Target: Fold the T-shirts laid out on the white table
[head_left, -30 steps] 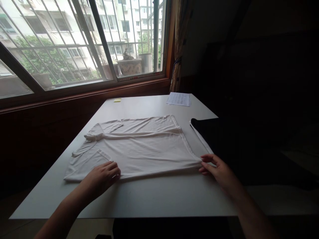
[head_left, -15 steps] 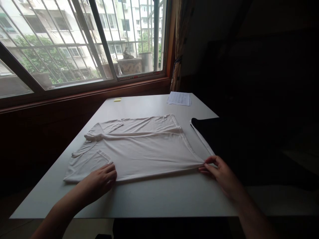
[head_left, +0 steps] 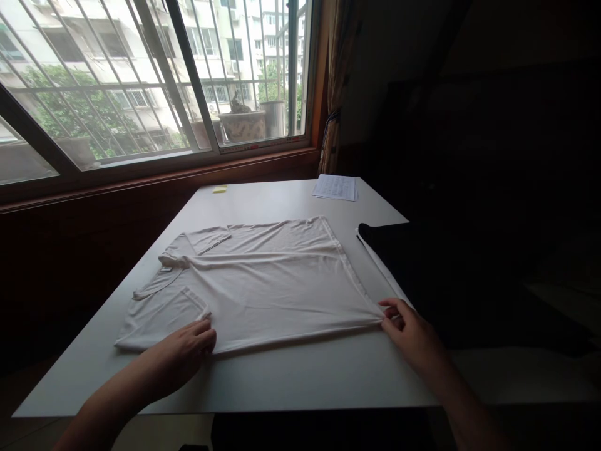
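A white T-shirt (head_left: 282, 282) lies spread on the white table (head_left: 300, 382), its collar to the left and its hem to the right. Lengthwise along its middle runs a raised crease. My left hand (head_left: 195, 344) is closed on the near edge of the shirt, just by the sleeve; its fingertips are partly hidden. With thumb and fingers, my right hand (head_left: 401, 322) pinches the near corner of the hem and holds the edge stretched between both hands.
Dark cloth with a white edge (head_left: 451, 282) lies on the table's right side. At the far end are printed papers (head_left: 335, 187) and a yellow sticky note (head_left: 220, 188). Beyond stands a barred window (head_left: 154, 81) with a tied curtain (head_left: 332, 119).
Both hands have moved slightly toward me, bringing the near edge of the T-shirt along. The crease along the middle looks flatter toward the hem.
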### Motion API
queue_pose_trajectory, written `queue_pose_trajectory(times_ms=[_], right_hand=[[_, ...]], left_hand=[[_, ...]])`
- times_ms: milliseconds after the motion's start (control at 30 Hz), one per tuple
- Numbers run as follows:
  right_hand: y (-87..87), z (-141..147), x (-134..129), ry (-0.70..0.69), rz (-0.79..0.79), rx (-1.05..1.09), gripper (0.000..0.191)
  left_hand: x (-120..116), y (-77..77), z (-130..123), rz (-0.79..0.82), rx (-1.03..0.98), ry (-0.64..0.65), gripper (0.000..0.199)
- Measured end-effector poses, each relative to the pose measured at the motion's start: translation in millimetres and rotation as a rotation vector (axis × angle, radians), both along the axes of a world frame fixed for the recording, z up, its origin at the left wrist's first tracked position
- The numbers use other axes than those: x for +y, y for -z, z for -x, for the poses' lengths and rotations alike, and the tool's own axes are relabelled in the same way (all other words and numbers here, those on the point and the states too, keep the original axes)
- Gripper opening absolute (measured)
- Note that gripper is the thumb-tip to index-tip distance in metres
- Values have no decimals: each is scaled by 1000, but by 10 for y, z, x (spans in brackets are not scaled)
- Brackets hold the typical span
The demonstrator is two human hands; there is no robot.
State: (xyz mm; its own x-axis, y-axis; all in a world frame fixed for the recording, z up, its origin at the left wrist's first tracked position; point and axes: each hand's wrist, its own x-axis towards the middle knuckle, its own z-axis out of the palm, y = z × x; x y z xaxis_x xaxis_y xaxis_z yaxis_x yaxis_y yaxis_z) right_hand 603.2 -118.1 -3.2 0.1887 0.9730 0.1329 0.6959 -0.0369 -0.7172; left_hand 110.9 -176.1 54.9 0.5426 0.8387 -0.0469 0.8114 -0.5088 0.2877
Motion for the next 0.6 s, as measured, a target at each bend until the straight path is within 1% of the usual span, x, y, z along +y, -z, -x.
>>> queue_pose_trajectory(times_ms=[167,300,400,600], right_hand=[[-40,-33,-57,-13,9,-5,33],[-57,-20,-96,-92,40,-107,24],[-92,-10,-107,-141,44,-175,23],[-208,-92,-100,-240,143,-247,30]], left_hand=[[-57,-97,-20,153,-19,-49,25],[-97,-150,-62,231,-44,-46,30],[-99,-147,-104,246,-41,-47,31],[-96,-121,-133,206,-13,-47,30]])
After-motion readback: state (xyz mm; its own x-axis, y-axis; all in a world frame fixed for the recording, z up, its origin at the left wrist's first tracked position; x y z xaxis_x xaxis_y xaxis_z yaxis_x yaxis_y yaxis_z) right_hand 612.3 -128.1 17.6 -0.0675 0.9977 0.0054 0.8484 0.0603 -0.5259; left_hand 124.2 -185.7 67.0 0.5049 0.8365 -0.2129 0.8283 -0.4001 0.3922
